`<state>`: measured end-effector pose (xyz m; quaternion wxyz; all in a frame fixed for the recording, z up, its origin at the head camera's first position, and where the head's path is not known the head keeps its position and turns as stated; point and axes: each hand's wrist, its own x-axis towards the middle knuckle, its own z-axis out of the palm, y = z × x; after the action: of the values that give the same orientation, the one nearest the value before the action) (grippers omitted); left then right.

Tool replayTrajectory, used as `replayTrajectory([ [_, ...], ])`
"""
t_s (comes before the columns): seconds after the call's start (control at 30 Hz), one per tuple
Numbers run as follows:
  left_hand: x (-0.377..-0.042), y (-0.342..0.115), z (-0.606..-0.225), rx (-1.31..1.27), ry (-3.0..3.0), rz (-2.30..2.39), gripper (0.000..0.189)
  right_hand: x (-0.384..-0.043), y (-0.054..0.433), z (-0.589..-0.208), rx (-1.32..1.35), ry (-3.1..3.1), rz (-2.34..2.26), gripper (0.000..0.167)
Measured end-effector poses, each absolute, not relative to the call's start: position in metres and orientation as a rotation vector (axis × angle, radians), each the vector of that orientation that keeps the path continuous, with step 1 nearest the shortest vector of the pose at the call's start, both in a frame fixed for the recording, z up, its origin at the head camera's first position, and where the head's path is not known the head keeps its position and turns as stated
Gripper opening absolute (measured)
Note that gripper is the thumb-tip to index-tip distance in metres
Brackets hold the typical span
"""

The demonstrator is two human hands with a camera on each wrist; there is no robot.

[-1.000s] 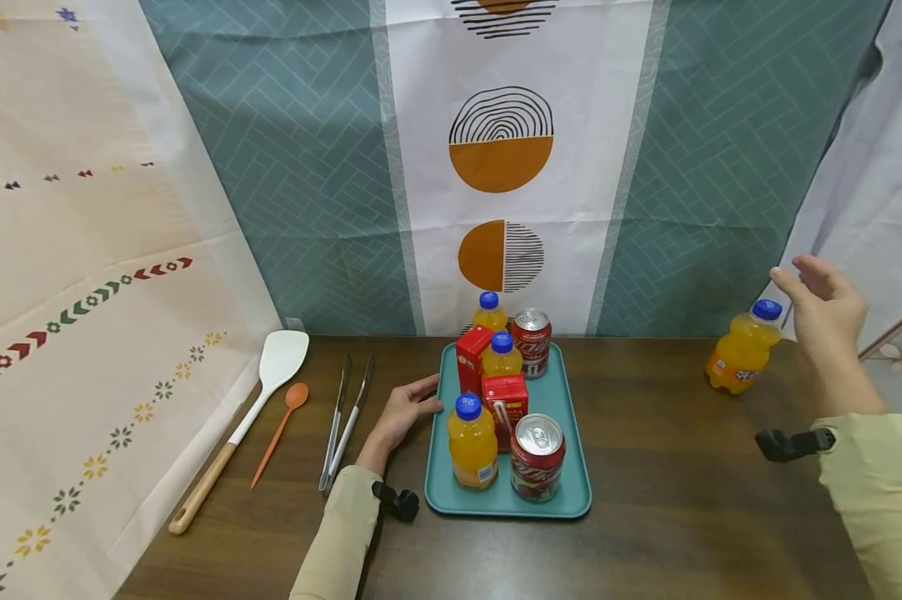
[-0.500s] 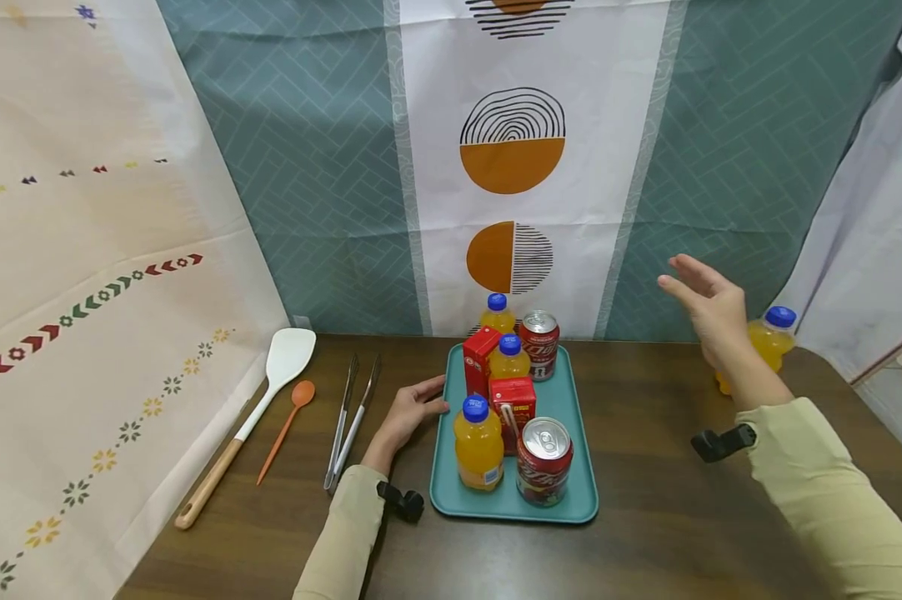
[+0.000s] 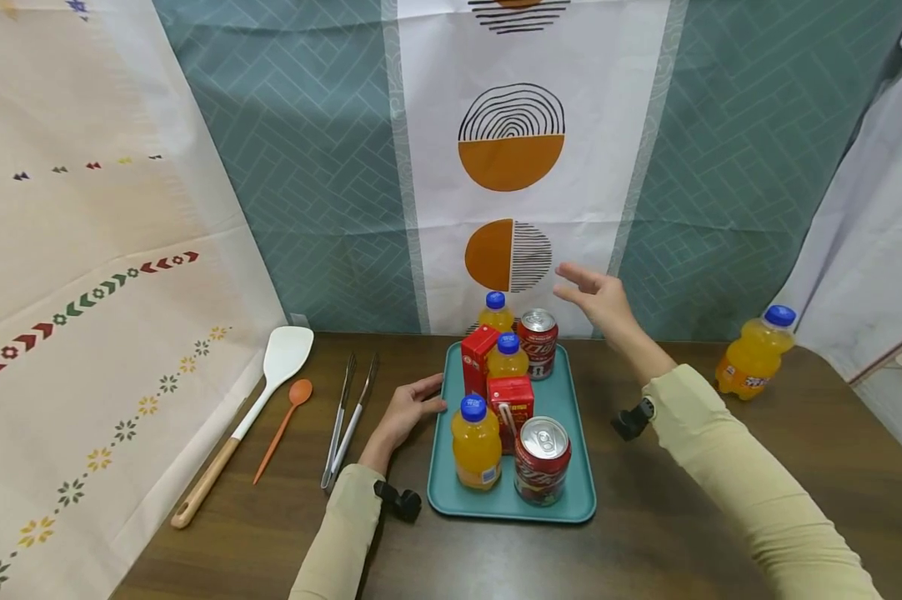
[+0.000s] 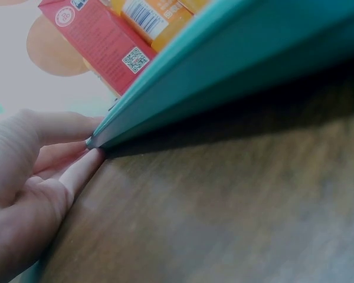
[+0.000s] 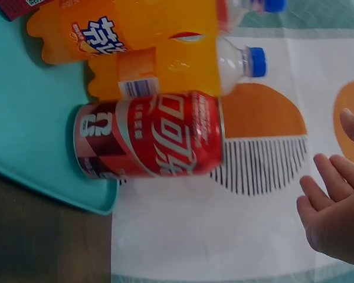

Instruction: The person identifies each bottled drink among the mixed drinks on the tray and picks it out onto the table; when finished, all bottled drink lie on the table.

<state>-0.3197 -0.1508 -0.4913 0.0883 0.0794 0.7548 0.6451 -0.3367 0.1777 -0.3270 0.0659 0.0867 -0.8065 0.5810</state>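
Note:
My left hand (image 3: 404, 412) is at the left edge of a teal tray (image 3: 575, 467), its thumb and fingers pinching the rim (image 4: 165, 73). Raised and empty, my right hand (image 3: 604, 304) hovers beyond the tray's back right corner, fingers and thumb apart. Just below it stands a cola can (image 3: 538, 354), seen large in the right wrist view. The tray also carries a front cola can (image 3: 543, 475), two red drink cartons (image 3: 511, 400) and three orange soda bottles, the nearest bottle (image 3: 477, 450) at the front left. All stand upright.
Another orange soda bottle (image 3: 753, 360) stands on the table (image 3: 668, 508) at the far right. Left of the tray lie metal tongs (image 3: 349, 425), an orange spoon (image 3: 286, 421) and a white spatula (image 3: 267, 392). Patterned cloths (image 3: 496, 50) hang behind the table.
My right hand has swept left, from beside the lone bottle at the far right to above the tray's back corner. My left hand and the tray stay in place.

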Motion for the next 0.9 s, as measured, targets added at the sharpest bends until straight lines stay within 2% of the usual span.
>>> replayTrajectory([
  [0.33,-0.312,-0.152,-0.497,0.236,2.271,1.924,0.05,-0.364,0.141,-0.335,0.405,-2.606,1.656,0.055],
  [0.9,-0.319,-0.151,-0.493,0.255,2.289,1.908,0.051,-0.372,0.102,-0.36,0.464,-2.689,1.631,0.052],
])
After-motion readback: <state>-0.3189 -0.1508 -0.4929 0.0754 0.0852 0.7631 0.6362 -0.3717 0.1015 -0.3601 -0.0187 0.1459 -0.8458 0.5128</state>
